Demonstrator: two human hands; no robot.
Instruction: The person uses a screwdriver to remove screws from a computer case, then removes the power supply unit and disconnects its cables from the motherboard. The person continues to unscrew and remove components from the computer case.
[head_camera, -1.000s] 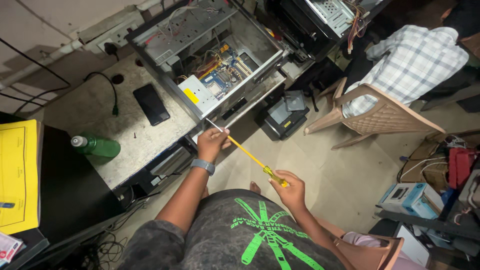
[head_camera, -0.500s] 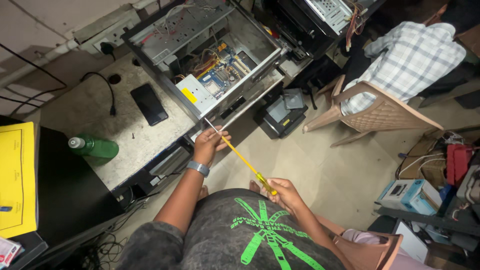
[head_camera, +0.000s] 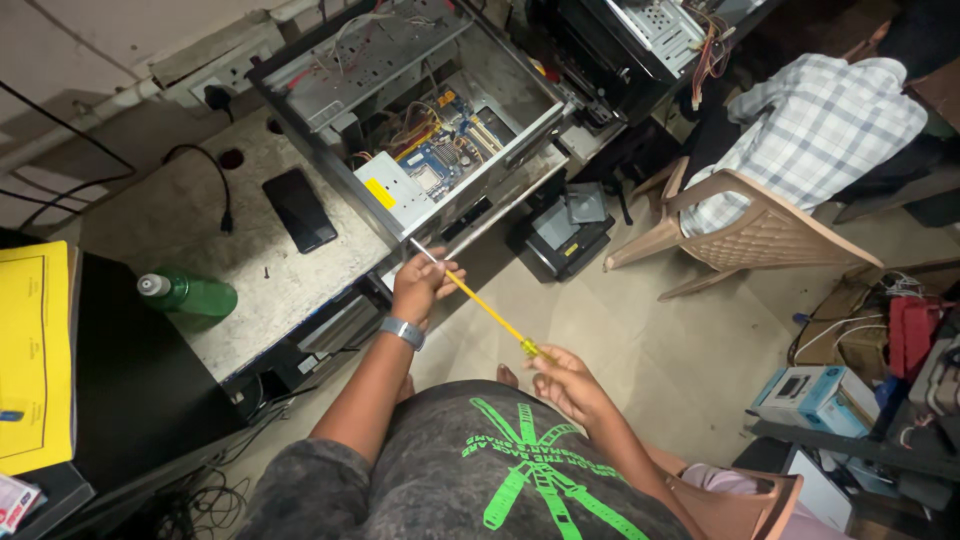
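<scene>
My left hand pinches the metal shaft of a long yellow screwdriver near its tip. My right hand grips the screwdriver's handle end, low and to the right. The tool slants up-left toward an open computer case lying on its side on a stone counter. Inside the case I see a blue motherboard, coloured cables and a silver drive with a yellow label. The tip sits just in front of the case's lower edge.
A black phone and a green bottle lie on the counter. A yellow folder rests at left. A person in a checked shirt sits on a beige plastic chair. Boxes and cables crowd the right floor.
Both hands and the screwdriver have drifted slightly left and down in view. My right hand slid a little lower along the handle. The grip on the tool is unchanged.
</scene>
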